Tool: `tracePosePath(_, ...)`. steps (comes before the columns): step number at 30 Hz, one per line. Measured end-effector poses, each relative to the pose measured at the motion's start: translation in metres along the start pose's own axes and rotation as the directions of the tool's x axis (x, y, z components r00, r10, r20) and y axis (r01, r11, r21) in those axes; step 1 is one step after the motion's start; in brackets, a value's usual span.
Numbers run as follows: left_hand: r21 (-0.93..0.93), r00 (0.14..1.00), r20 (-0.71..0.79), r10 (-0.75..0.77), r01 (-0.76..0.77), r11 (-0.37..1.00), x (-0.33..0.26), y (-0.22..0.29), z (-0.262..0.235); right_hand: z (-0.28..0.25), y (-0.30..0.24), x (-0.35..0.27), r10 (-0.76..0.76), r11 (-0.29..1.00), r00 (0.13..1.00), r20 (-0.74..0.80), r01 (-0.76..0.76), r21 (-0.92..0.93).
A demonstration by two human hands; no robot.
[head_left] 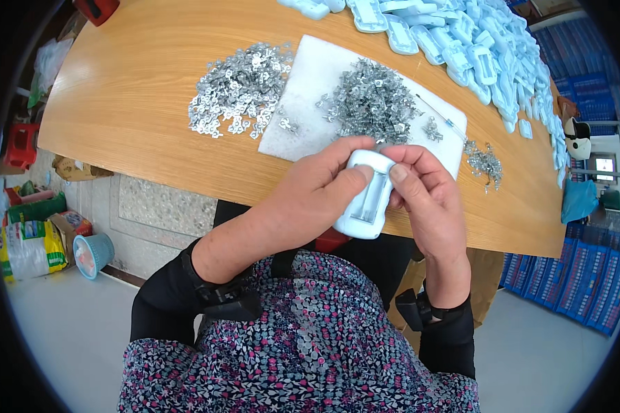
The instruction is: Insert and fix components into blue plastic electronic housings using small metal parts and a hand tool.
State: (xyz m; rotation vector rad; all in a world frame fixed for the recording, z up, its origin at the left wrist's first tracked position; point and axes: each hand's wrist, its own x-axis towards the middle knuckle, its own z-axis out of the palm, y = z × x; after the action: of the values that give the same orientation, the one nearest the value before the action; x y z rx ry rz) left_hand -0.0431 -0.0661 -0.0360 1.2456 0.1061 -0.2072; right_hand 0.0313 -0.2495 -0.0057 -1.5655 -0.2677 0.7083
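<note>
Spreading across the wooden table (145, 103), heaps of small metal clips (373, 100) lie well beyond the hands. The left hand (310, 193) grips the pale blue plastic casing (366, 196) from its left side, its long axis pointing away from the body. The right hand (424, 189) has its fingers pressed together, pinching the top end.

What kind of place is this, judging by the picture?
Probably a small assembly workshop: heaps of small metal clips and a long pile of pale blue plastic housings cover a wooden table, with stacked blue crates nearby.

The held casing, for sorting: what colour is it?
Pale blue casing, clearest in the head view.
</note>
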Motion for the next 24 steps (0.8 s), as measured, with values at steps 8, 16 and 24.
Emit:
tracePosePath(8, 0.485, 0.983, 0.069, 0.169, -0.181, 0.856, 0.007, 0.005, -0.001, 0.011, -0.002, -0.004, -0.033, 0.999, 0.999, -0.034, 0.032, -0.035)
tracePosePath(16, -0.430, 0.971, 0.220, -0.098, 0.187, 0.883, 0.017, 0.006, -0.009, 0.005, -0.005, -0.006, -0.205, 0.974, 0.977, -0.054, 0.198, -0.111)
tracePosePath(24, -0.612, 0.900, 0.437, -0.010, 0.305, 0.730, 0.016, -0.005, -0.010, 0.000, -0.002, 0.000, -0.171, 0.985, 0.985, 0.036, 0.172, -0.016)
